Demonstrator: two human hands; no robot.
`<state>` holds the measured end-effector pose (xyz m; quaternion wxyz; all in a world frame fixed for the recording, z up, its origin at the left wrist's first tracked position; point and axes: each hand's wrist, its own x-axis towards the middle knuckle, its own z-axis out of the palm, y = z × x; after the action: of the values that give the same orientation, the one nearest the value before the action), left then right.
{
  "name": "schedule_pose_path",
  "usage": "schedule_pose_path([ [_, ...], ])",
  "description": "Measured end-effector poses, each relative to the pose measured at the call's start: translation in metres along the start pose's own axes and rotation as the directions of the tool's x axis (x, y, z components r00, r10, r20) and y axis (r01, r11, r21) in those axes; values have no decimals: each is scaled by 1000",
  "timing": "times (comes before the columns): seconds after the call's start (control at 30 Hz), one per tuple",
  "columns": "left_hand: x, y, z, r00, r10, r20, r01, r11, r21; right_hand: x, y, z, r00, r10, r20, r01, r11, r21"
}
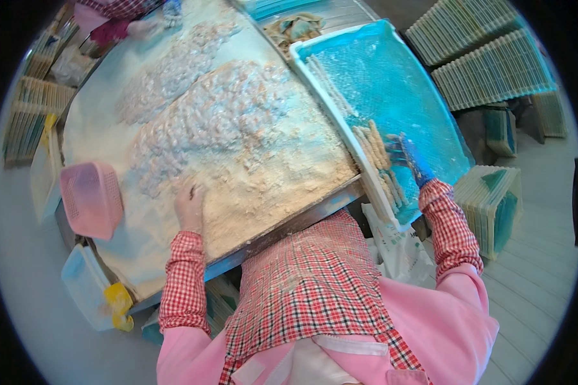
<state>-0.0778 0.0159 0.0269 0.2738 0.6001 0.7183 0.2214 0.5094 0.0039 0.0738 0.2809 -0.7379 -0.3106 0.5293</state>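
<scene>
Sticks point(374, 149), powdery-looking, lie rowed along the left edge inside the blue tray point(398, 83), where the right hand point(410, 158), grip spread, had best straighten them with light fingertip pressure; whether the left hand point(189, 203), at the table point(341, 195), pinches anything, I cannot tell.

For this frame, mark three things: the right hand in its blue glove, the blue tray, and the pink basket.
Right hand point(412, 160): head view, on the middle of the gloved hand.
Blue tray point(392, 77): head view, on a bare part of its floor.
Pink basket point(112, 199): head view, on its perforated side wall.
</scene>
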Motion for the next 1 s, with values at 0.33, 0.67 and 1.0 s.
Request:
schedule_pose_path([
  [0.33,-32,27,-15,990,-114,78,94,971,221,-52,-37,208,874,-373,311,354,928,118],
  [0.67,-73,88,53,993,42,-112,-66,973,-219,-48,14,358,887,-63,457,-247,772,586],
  [1.0,-45,97,61,934,353,-60,-329,913,242,-103,-37,368,826,-306,474,-342,395,852],
])
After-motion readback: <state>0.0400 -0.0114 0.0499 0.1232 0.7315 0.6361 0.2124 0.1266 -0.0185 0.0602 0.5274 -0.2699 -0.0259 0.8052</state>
